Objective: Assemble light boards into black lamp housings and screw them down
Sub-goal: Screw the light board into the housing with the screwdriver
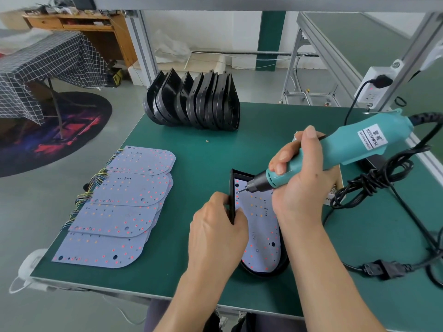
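A black lamp housing [263,271] lies on the green table in front of me with a white light board [257,226] seated inside it. My left hand [215,233] grips the housing's left wall, fingers curled over the rim. My right hand [297,178] holds a teal electric screwdriver [354,144]. Its bit tip touches the board near the upper left corner. A fanned stack of several loose light boards [119,207] with coloured wires lies to the left. Several empty black housings [194,101] stand on edge at the table's far side.
The screwdriver's black cable [374,185] is bundled and loops over the table's right side, with a plug connector [383,269] near the front. A white power strip [376,85] hangs on the frame post at right. A white mask [31,267] hangs by the front left corner.
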The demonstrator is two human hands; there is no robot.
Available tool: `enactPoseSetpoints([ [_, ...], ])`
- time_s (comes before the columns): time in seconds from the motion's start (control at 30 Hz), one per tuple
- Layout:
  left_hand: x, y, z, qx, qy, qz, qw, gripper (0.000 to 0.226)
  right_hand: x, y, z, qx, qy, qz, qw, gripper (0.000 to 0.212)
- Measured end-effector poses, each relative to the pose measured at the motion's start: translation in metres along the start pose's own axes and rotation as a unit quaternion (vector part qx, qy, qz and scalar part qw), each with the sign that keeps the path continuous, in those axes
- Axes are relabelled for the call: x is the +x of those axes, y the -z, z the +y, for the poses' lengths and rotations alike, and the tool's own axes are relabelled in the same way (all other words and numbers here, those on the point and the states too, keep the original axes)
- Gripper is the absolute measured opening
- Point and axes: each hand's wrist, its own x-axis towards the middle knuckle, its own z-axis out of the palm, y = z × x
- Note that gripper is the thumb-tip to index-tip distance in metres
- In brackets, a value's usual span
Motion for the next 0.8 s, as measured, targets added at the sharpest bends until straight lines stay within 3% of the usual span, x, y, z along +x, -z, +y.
enactPoseSetpoints([
  [0.13,-0.0015,0.0005,0.0015,-0.001,-0.004,0.005,1.0,0.015,-0.0012,-0.0007,-0.0001,0.004,0.009,-0.01,1.0,0.031],
  [0.3,-0.0026,0.0009,0.0025,-0.005,-0.002,0.008,1.0,0.011,-0.0043,-0.0021,-0.0017,-0.011,0.029,-0.022,0.999,0.019],
  [0.8,-0.0049,-0.0007,0.0038,-0.026,-0.005,0.017,0.999,0.016,-0.0082,-0.0088,-0.007,-0.026,0.032,-0.046,0.998,0.02],
])
